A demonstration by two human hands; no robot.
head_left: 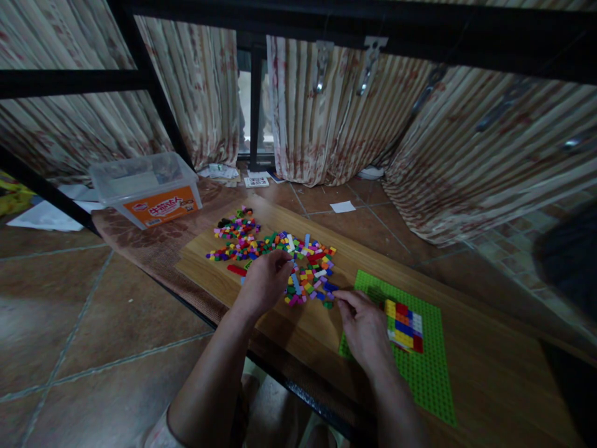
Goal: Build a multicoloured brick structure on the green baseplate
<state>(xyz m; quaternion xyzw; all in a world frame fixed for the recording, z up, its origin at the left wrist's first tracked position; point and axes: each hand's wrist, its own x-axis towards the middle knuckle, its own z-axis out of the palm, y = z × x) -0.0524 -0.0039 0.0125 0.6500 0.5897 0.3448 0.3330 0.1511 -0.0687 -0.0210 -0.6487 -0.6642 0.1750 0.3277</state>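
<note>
A heap of small coloured bricks point(275, 255) lies spread over a wooden board point(209, 274). My left hand point(263, 283) rests on the near edge of the heap, fingers curled down among the bricks; what it holds, if anything, is hidden. My right hand point(366, 326) lies between the heap and a green baseplate point(429, 373), thumb and fingers pinched together at a dark brick by the heap's right edge. On the baseplate sits a patch of joined yellow, red, blue and white bricks point(405, 325), just right of my right hand.
A clear plastic box with an orange label point(147, 186) stands at the back left on a brown mat point(140, 239). Black frame bars point(69, 81) cross overhead and at the left. Striped curtains point(326, 112) hang behind. Papers point(342, 206) lie on the tiled floor.
</note>
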